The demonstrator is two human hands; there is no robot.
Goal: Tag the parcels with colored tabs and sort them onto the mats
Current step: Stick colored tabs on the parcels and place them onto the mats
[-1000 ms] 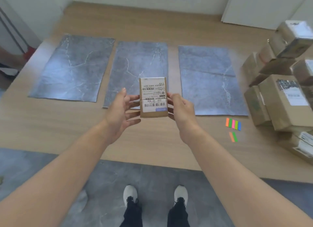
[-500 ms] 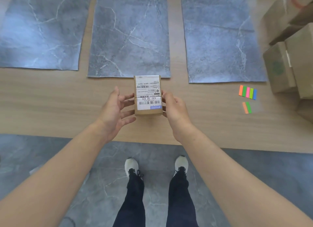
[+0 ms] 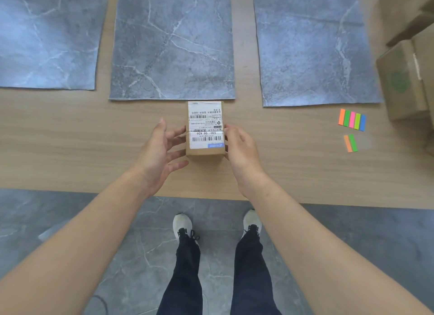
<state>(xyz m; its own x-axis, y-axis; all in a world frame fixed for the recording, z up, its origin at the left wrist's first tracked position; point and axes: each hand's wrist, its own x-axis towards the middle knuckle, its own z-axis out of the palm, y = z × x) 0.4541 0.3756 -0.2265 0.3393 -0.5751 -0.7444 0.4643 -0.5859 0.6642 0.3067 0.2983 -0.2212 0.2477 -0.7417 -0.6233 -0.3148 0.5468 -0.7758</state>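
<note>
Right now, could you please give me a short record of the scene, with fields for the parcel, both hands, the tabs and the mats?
parcel: brown box, white label up, just in front of the middle mat, not on it
left hand: fingers straight, tips at the parcel's left side
right hand: grips the parcel's right side
tabs: strip of five and orange-green pair on the table, right of the hands
mats: three, grey; left mat, right mat
other parcels: far right
</note>
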